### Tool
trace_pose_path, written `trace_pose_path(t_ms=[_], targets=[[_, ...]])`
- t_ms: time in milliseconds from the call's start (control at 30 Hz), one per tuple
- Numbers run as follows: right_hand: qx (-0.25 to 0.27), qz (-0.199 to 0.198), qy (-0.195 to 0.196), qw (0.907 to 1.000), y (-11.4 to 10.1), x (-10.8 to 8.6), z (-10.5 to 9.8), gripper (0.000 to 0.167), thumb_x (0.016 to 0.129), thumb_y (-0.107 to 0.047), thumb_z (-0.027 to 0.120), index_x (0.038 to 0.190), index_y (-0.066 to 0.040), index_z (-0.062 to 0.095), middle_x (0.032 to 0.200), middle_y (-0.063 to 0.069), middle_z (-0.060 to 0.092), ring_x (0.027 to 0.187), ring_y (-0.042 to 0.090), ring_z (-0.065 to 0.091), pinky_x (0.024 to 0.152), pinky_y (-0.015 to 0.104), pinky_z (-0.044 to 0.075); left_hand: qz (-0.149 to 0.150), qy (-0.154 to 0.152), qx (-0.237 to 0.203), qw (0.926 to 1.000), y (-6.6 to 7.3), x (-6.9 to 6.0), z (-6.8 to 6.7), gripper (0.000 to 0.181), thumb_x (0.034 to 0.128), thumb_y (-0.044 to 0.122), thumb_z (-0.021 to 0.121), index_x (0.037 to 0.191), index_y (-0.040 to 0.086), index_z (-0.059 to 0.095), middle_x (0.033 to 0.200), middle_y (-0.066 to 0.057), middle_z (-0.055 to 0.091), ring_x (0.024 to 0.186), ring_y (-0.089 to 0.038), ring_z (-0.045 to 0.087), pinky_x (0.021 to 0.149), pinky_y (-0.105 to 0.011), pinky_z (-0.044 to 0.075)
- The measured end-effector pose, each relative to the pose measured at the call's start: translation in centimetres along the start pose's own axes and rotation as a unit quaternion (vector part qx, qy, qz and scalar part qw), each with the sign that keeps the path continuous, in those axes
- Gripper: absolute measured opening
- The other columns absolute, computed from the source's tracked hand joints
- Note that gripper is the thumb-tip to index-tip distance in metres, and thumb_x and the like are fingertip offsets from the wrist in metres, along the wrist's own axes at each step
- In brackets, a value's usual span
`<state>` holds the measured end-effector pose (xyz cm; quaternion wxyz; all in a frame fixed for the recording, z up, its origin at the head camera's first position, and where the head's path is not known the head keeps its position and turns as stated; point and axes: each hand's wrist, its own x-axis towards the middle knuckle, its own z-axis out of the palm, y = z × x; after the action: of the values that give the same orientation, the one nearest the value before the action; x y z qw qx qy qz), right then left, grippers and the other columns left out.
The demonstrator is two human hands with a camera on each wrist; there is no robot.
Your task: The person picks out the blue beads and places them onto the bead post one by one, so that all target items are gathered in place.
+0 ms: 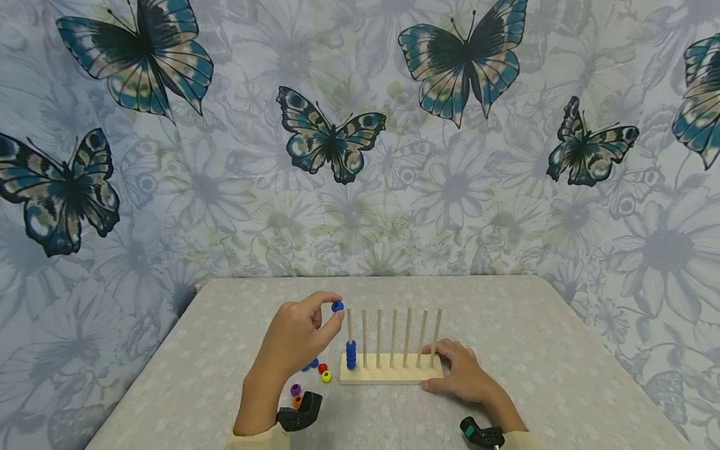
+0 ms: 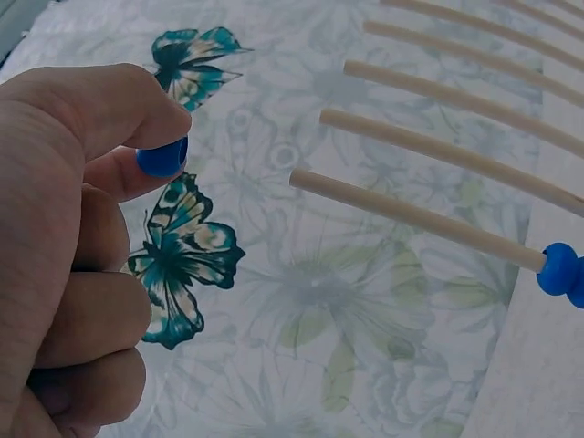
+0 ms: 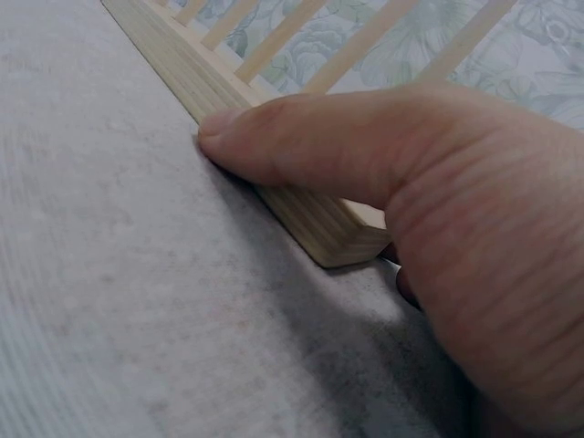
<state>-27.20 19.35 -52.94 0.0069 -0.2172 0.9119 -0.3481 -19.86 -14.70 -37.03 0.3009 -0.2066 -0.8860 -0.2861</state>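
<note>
My left hand (image 1: pixel 304 328) pinches a blue bead (image 1: pixel 337 306) between thumb and forefinger, just left of the top of the leftmost peg (image 1: pixel 350 322). In the left wrist view the pinched bead (image 2: pixel 162 157) is apart from the nearest peg (image 2: pixel 411 219), and the other fingers are curled. Several blue beads (image 1: pixel 351 355) are stacked low on that leftmost peg. The other pegs of the wooden rack (image 1: pixel 388 375) carry no beads. My right hand (image 1: pixel 461 372) grips the right end of the base, its thumb along the front edge (image 3: pixel 310 224); its other fingers are mostly hidden in the right wrist view.
Left of the rack, loose beads lie on the table (image 1: pixel 197 375): blue (image 1: pixel 314 362), red (image 1: pixel 322 369), yellow (image 1: pixel 326 377), purple (image 1: pixel 295 389) and orange (image 1: pixel 297 402), some partly behind my left wrist. A butterfly-patterned wall (image 1: pixel 349 231) stands behind the table.
</note>
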Motion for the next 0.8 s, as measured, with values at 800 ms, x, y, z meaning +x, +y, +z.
trace_pose_path(t_ms=[800], targets=[[-0.008,0.015,-0.001,0.9999,-0.2,-0.1,0.1,0.055,0.068,-0.055,0.087,0.115,-0.038,0.063,0.113,-0.020,0.061,0.114,0.011,0.055,0.090,0.039,0.029,-0.015,-0.026,0.039,0.9988,-0.8,0.1,1.6,0.025,0.0943,0.028,0.070,0.116,0.016,0.072,0.050,0.015,0.032,0.042,0.002,0.018,0.041,-0.019,0.021]])
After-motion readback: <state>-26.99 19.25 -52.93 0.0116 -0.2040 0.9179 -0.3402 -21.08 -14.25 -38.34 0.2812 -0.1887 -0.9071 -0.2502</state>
